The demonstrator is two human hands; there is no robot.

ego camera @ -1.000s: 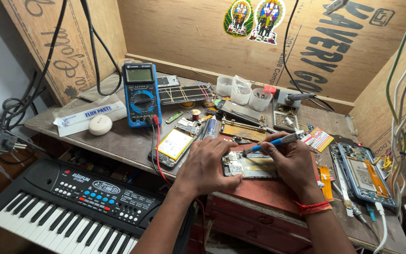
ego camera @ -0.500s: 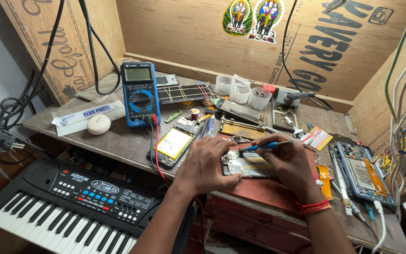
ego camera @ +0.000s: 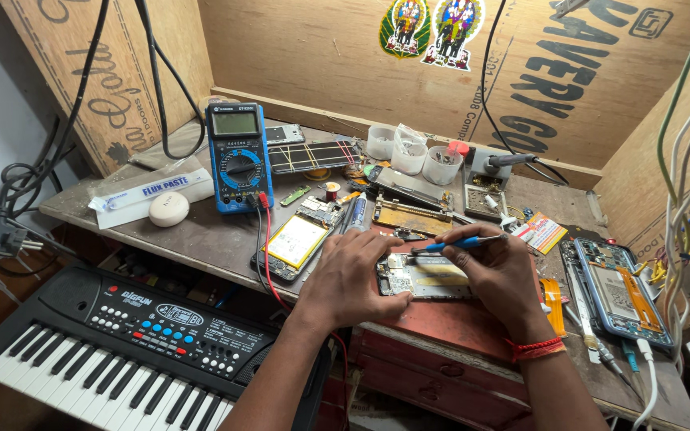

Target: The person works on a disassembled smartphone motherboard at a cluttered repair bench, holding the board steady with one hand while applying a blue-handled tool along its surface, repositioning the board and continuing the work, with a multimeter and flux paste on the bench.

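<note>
1. Both grips met over one opened phone (ego camera: 425, 277), which lay flat at the near edge of the counter (ego camera: 201, 231), directly under the hands; that spot kept the work close to the body and under the head camera.
2. Left hand (ego camera: 350, 275) lay spread and pressed down on the phone's left end, fingers flat rather than curled. Its grip was wide and held nothing; judging by the pose, it pinned the phone so it would not slide.
3. Right hand (ego camera: 498, 270) rested on the phone's right end, its grip narrowed to a pinch on a blue-handled tool (ego camera: 449, 244). The tool lay nearly level, its tip pointing left toward the board; whether the tip touched the board could not be told.
4. Just left of the left hand lay a second open phone with a yellow battery (ego camera: 295, 242), face up and within easy reach.
5. Farther left and beyond the hands stood a blue multimeter (ego camera: 238, 156), its red lead (ego camera: 269, 255) trailing down past the left wrist.
6. Right of the right hand, well apart, lay a blue-framed open phone (ego camera: 618, 289).
7. Beyond both hands sat small clear cups (ego camera: 409, 153), likely for loose parts.
8. Below the left forearm, off the counter, lay an electronic keyboard (ego camera: 121, 343).
</note>
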